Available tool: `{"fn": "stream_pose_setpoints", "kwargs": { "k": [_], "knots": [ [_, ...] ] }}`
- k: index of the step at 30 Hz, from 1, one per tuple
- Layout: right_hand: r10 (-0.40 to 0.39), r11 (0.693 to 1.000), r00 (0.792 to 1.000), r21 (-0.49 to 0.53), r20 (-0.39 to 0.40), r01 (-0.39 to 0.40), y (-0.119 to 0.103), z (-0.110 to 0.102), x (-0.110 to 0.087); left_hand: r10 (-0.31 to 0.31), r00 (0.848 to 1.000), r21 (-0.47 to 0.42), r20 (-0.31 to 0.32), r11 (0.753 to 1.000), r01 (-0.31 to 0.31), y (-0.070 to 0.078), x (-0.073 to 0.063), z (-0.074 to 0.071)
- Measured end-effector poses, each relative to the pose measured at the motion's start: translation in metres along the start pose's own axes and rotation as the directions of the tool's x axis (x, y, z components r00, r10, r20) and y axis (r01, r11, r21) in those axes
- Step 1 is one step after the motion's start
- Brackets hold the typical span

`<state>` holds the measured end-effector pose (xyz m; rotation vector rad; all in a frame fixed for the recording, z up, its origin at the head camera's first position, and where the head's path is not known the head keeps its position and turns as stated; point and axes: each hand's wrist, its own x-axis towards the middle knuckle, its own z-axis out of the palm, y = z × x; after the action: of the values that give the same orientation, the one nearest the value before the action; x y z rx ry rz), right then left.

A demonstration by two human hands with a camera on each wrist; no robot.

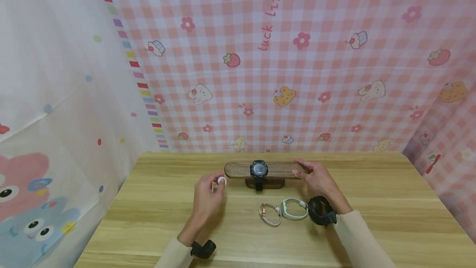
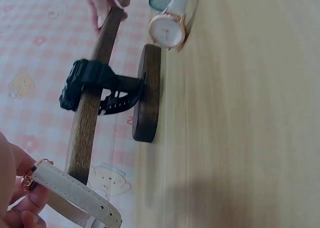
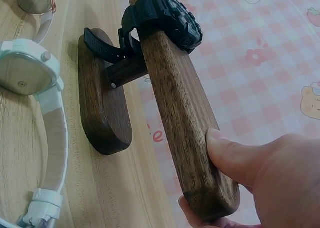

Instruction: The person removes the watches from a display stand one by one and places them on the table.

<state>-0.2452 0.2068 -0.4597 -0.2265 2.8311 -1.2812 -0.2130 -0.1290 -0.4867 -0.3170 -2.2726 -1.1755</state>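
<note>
My left hand (image 1: 206,197) pinches a watch with a white strap (image 2: 70,188) and a rose-gold case, its strap closed in a loop. That loop overlaps the near end of the wooden bar in the left wrist view. The bar (image 1: 238,170) belongs to a dark wooden watch stand with an oval base (image 3: 102,106). A black sports watch (image 1: 259,169) hangs around the bar near its middle, dial forward, strap tail dangling to the base. At the bar's right end, my right hand (image 1: 320,180) grips the wood between thumb and fingers.
In front of the stand lie a rose-gold watch with a white strap (image 1: 271,214) and a mint-green watch (image 1: 295,209). A black strapped thing (image 1: 321,210) shows beside my right wrist. Behind the wooden table (image 1: 156,202) hangs a pink checked cloth (image 1: 256,73).
</note>
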Motion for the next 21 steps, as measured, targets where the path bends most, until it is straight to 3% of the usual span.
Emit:
{"fn": "stream_pose_setpoints", "kwargs": {
  "k": [9,16,21],
  "knots": [
    [-0.001,1.0,1.0,-0.003,0.008,0.001,-0.001,-0.001,-0.001,0.077,0.995,-0.029,0.07,0.997,-0.075,0.011,-0.011,0.002],
    [0.001,1.0,1.0,-0.009,0.01,-0.001,-0.001,-0.001,0.0,0.097,0.988,-0.016,0.117,0.995,-0.096,0.016,-0.016,0.007],
    [-0.002,1.0,1.0,-0.003,0.012,0.002,0.0,-0.002,0.0,0.091,0.982,0.042,0.163,0.994,-0.099,0.019,-0.022,0.012]
  ]
}}
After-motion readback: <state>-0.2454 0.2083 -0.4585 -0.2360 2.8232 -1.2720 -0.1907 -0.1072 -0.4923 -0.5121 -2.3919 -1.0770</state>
